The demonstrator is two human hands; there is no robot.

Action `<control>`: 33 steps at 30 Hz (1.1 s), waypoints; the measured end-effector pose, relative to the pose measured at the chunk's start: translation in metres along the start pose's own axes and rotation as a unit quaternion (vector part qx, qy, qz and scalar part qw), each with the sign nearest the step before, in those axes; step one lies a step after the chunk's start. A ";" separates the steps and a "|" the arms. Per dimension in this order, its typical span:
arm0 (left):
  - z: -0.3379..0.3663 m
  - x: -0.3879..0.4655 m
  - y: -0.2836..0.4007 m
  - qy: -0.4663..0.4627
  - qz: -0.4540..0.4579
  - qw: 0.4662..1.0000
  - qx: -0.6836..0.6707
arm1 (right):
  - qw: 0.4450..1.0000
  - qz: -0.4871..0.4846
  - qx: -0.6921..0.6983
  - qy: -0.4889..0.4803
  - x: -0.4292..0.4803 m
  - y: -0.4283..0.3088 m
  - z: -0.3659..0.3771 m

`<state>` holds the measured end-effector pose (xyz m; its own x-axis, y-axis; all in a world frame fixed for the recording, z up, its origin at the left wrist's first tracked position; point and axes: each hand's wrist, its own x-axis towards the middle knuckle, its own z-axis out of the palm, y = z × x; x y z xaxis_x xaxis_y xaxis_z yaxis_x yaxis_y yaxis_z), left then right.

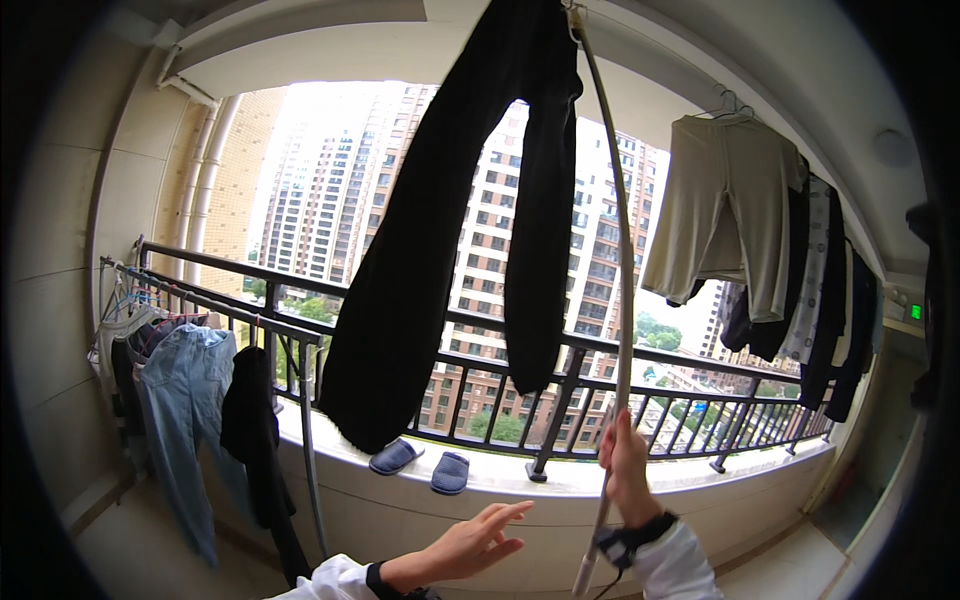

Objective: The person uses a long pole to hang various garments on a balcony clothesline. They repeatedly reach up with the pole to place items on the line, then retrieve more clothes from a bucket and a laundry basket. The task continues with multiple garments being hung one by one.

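Observation:
My right hand (627,465) is closed around a long pole (624,300) that runs up towards the ceiling. At the pole's top, near a white hanger hook (575,26), hang black trousers (420,225), their waist cut off by the picture's upper edge. The legs hang down in front of the railing, one lower than the other. My left hand (472,541) holds nothing; its fingers are apart, below a pair of blue slippers on the ledge. One slipper (394,457) lies under the wider trouser leg, the other slipper (451,473) to its right.
A dark metal railing (574,390) stands on the pale ledge (510,480). At left, a drying rack (307,420) holds light-blue jeans (187,382) and dark clothes. Beige trousers (731,195) and several other garments hang from above at right. Tall buildings stand outside.

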<state>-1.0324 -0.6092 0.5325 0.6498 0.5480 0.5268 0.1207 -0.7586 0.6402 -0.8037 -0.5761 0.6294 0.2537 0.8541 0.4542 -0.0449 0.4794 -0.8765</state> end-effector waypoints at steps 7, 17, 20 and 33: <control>-0.015 -0.028 -0.016 0.106 -0.063 0.992 0.035 | 0.999 -0.023 0.040 0.020 0.101 -0.040 0.040; 0.002 -0.026 -0.027 0.163 -0.075 0.983 0.029 | 0.986 0.020 0.103 -0.129 0.142 -0.090 0.030; 0.007 -0.021 -0.029 0.165 -0.077 0.983 0.026 | 0.988 0.055 0.092 -0.107 0.129 -0.078 0.023; 0.034 -0.005 -0.014 0.130 -0.098 0.987 0.001 | 0.993 0.045 0.110 -0.006 0.021 0.059 -0.031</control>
<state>-1.0119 -0.6129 0.5021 0.3996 0.7564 0.5179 0.2263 -0.6288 0.7439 -0.7714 -0.5360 0.5819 0.2278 0.8968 0.3792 -0.2770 0.4331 -0.8577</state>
